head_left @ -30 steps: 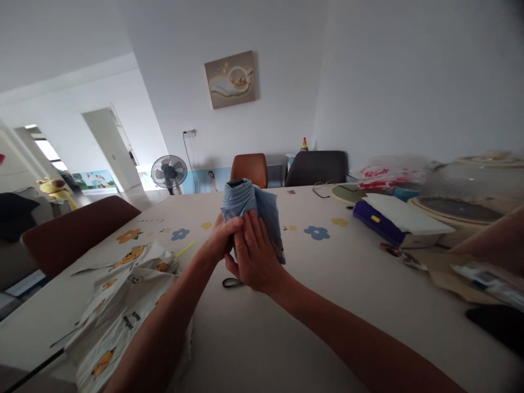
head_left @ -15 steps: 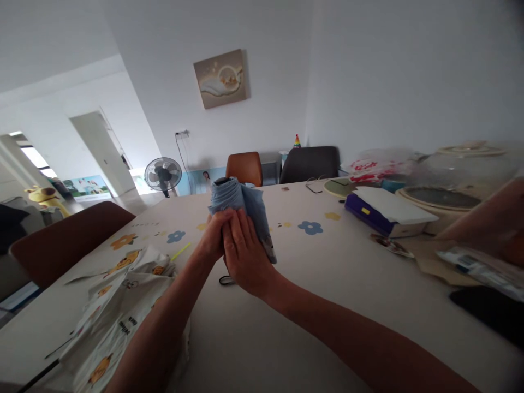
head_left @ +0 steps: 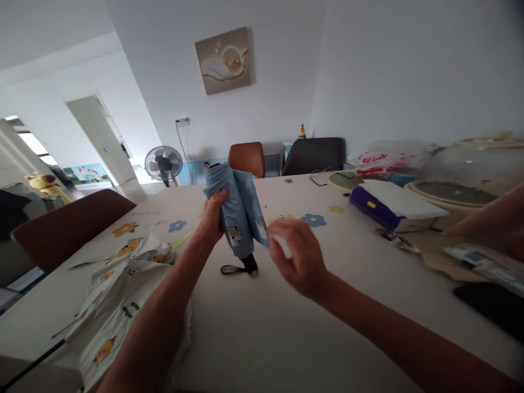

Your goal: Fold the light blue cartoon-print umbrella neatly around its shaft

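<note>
A blue folding umbrella (head_left: 234, 213) stands slightly tilted over the table, its canopy rolled round the shaft with one flap loose on the right. Its black handle (head_left: 250, 266) points down, with a wrist strap lying beside it. My left hand (head_left: 213, 215) is wrapped round the upper left of the canopy, thumb in front. At the lower edge of the loose flap, my right hand (head_left: 297, 256) is closed in a pinch, a little blurred. White cloth with yellow ducks and thin dark rods, seemingly another umbrella (head_left: 123, 289), lies under my left forearm.
On the right are a purple and white box (head_left: 393, 204), a glass-lidded pot (head_left: 450, 191), plastic bags (head_left: 385, 158) and a dark flat object (head_left: 491, 305). Eyeglasses (head_left: 321, 176) lie at the far edge. Chairs (head_left: 246, 158) and a fan (head_left: 164, 164) stand beyond.
My right hand has come off the front of the rolled canopy and moved right to the flap's edge. The umbrella's printed side and handle now show. My left hand keeps its hold.
</note>
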`<state>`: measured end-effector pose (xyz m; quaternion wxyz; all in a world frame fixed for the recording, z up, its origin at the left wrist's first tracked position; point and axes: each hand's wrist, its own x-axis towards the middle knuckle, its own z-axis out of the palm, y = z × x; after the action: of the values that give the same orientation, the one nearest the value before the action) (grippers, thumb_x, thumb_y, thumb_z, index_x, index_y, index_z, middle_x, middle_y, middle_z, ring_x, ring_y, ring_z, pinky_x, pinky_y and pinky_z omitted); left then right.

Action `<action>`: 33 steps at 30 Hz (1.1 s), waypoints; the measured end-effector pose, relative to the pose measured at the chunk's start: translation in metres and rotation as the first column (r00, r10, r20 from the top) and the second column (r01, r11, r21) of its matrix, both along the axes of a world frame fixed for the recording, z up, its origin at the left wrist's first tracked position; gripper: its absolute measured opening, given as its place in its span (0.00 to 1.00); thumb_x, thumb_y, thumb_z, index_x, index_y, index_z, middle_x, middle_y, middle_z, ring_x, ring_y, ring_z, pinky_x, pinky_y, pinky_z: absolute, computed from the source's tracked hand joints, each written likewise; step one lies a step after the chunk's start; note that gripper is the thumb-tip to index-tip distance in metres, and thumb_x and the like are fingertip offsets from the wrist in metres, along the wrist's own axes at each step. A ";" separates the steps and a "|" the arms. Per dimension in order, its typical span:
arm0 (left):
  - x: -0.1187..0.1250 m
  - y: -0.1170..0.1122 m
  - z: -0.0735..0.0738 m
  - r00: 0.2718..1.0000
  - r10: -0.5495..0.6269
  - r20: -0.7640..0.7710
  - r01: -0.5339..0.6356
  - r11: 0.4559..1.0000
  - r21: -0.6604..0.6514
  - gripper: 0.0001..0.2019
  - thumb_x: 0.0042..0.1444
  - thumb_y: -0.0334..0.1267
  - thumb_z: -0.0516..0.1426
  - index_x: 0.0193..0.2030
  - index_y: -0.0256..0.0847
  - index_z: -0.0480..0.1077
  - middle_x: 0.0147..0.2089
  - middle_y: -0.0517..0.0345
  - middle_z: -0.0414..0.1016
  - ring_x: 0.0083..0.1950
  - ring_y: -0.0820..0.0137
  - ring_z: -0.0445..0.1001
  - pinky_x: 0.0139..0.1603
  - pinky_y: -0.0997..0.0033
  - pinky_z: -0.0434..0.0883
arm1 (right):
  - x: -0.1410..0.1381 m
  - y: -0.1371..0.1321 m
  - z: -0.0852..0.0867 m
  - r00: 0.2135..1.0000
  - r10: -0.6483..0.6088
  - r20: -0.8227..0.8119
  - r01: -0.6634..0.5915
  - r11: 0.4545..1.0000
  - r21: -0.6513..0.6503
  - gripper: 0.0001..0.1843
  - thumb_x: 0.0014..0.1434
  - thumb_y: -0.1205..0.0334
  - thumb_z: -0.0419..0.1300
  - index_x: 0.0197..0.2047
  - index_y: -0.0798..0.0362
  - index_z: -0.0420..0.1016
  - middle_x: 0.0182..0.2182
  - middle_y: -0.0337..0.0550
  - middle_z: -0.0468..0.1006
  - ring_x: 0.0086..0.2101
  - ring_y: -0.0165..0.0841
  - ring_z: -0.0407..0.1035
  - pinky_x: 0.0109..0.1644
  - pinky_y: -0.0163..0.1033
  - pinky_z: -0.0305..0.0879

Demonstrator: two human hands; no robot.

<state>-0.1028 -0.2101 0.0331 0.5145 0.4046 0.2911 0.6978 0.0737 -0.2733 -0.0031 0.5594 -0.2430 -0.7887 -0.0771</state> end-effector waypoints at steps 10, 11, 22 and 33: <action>0.002 -0.009 -0.001 0.995 -0.100 -0.015 0.101 0.991 0.087 0.20 0.38 0.45 0.61 0.39 0.37 0.71 0.36 0.54 0.78 0.46 0.58 0.75 0.46 0.62 0.72 | -0.014 0.030 0.022 0.991 0.120 -0.057 -0.129 0.771 -0.624 0.08 0.51 0.62 0.61 0.34 0.54 0.67 0.32 0.42 0.72 0.33 0.33 0.68 0.35 0.38 0.64; 0.002 -0.009 -0.001 0.993 -0.115 -0.014 0.115 0.990 0.080 0.20 0.38 0.46 0.61 0.38 0.37 0.71 0.35 0.54 0.78 0.46 0.57 0.75 0.46 0.62 0.72 | -0.014 0.028 0.022 0.996 0.088 -0.028 -0.087 0.800 -0.594 0.06 0.52 0.62 0.60 0.30 0.54 0.65 0.29 0.40 0.70 0.31 0.31 0.66 0.34 0.37 0.63; -0.004 -0.013 0.001 0.937 -0.316 -0.150 0.328 0.943 0.061 0.23 0.41 0.54 0.56 0.33 0.33 0.71 0.29 0.50 0.77 0.34 0.61 0.76 0.37 0.64 0.73 | -0.034 0.006 0.008 0.957 -0.236 0.166 0.209 0.964 0.165 0.07 0.59 0.73 0.51 0.32 0.56 0.68 0.32 0.48 0.73 0.39 0.37 0.67 0.45 0.45 0.62; -0.002 -0.014 0.001 0.945 -0.298 -0.131 0.305 0.952 0.029 0.24 0.41 0.54 0.55 0.35 0.34 0.71 0.29 0.49 0.75 0.36 0.61 0.76 0.39 0.63 0.73 | -0.048 0.002 -0.003 0.969 -0.226 0.105 0.186 0.937 0.295 0.09 0.60 0.73 0.50 0.36 0.56 0.70 0.45 0.53 0.73 0.54 0.40 0.62 0.53 0.50 0.63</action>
<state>-0.1052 -0.2243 0.0346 0.5859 0.4996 0.2404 0.5910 0.0255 -0.2714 -0.0059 0.5218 -0.2361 -0.7761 -0.2638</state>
